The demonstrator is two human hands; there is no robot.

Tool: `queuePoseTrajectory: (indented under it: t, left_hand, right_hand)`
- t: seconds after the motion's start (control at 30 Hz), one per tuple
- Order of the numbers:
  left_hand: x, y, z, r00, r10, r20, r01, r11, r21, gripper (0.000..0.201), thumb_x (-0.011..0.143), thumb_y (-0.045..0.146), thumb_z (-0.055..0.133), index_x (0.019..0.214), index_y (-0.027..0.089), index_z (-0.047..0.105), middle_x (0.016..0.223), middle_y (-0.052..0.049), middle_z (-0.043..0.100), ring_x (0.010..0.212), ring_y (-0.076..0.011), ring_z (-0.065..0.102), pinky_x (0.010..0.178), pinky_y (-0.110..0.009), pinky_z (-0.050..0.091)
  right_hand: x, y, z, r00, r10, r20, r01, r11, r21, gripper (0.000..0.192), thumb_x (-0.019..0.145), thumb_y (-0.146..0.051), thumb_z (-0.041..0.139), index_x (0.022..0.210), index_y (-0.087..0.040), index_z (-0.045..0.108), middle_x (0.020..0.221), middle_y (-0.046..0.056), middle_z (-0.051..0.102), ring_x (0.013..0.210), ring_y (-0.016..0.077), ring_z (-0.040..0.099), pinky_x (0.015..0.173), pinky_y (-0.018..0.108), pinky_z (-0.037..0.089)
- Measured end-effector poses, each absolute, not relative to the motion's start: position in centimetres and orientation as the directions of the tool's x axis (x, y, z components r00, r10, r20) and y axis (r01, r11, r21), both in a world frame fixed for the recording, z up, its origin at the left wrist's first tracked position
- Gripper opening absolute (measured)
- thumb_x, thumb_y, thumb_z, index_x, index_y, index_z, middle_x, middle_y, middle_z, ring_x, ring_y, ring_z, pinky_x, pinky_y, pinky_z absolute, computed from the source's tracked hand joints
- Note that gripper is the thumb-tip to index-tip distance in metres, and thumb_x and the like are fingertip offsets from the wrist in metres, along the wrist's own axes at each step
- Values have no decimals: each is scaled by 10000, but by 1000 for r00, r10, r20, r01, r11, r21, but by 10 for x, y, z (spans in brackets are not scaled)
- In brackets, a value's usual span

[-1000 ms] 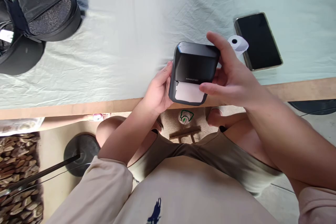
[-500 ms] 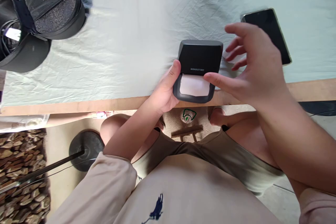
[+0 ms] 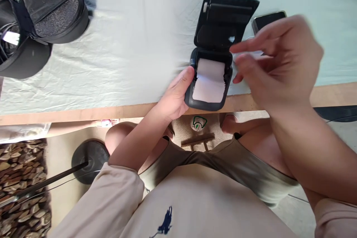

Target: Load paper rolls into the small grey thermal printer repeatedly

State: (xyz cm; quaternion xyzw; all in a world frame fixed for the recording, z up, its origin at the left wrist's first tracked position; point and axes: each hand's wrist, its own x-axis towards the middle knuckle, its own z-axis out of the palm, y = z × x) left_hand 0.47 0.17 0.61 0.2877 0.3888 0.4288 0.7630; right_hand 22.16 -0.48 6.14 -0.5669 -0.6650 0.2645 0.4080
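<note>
My left hand [image 3: 178, 91] grips the left side of a black label printer [image 3: 208, 105], holding it over the table's front edge. The printer's lid [image 3: 227, 22] stands swung up and back, its inner side showing. Inside the body lies a roll of white label paper [image 3: 210, 81], with paper reaching down over the front part. Just right of the printer hovers my right hand [image 3: 279, 59], fingers loosely spread and somewhat blurred, apparently holding nothing. Behind that hand, a smartphone [image 3: 269, 18] on the cloth is mostly covered.
An open black zip case [image 3: 58, 7] with cables and a white tag sits at the table's left. Pale cloth [image 3: 131, 37] covers the table, whose wooden edge [image 3: 134, 111] runs across. A round black base with a pole [image 3: 90, 160] stands on the floor at left.
The printer's lid has gone from closed to raised, baring the paper roll. My right hand has moved slightly right, away from the printer's front. My left hand keeps its hold.
</note>
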Motion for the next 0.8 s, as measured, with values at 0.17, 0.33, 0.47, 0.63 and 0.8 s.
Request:
queuePoseTrajectory:
  t: [0.17, 0.33, 0.47, 0.63, 0.8]
  left_hand:
    - [6, -3, 8, 316, 891, -326, -402, 437, 805, 261, 1208, 460, 709, 1173, 230, 828, 1138, -65, 878, 1396, -346, 861, 1181, -445, 724]
    - [5, -6, 9, 316, 890, -330, -381, 437, 814, 207, 1162, 456, 802, 1214, 261, 846, 1036, -26, 805, 1148, -266, 879, 1155, -383, 704]
    - [4, -6, 9, 307, 886, -348, -391, 451, 802, 190, 1159, 442, 811, 1218, 268, 860, 1006, -13, 807, 1099, -252, 884, 1112, -374, 713]
    - [4, -2, 6, 319, 892, -320, -448, 439, 779, 268, 1171, 492, 795, 1227, 236, 850, 1095, -37, 891, 1074, -251, 912, 940, -331, 734]
    - [3, 3, 1, 319, 877, -359, -444, 473, 761, 368, 1196, 561, 742, 1136, 215, 852, 1044, -46, 916, 1052, -265, 941, 897, -333, 773]
  right_hand:
    - [222, 5, 37, -191, 962, 196, 766, 271, -583, 329, 920, -437, 805, 1228, -323, 838, 986, 52, 786, 720, 240, 639, 814, 526, 651]
    - [229, 4, 35, -205, 967, 150, 842, 253, -477, 430, 910, -472, 814, 1323, -357, 854, 830, 40, 705, 702, 268, 614, 744, 453, 591]
    - [225, 2, 44, -214, 960, 183, 788, 280, -548, 445, 843, -362, 814, 1287, -355, 847, 971, 25, 853, 654, 227, 599, 634, 407, 520]
    - [228, -1, 69, -104, 978, 180, 484, 208, -850, 422, 788, -364, 870, 1203, -333, 799, 1022, -3, 875, 588, 135, 504, 571, 373, 490]
    - [269, 27, 64, 94, 995, 43, 50, 39, -998, 457, 639, -478, 904, 1018, -315, 707, 901, 24, 659, 729, 218, 657, 548, 399, 490]
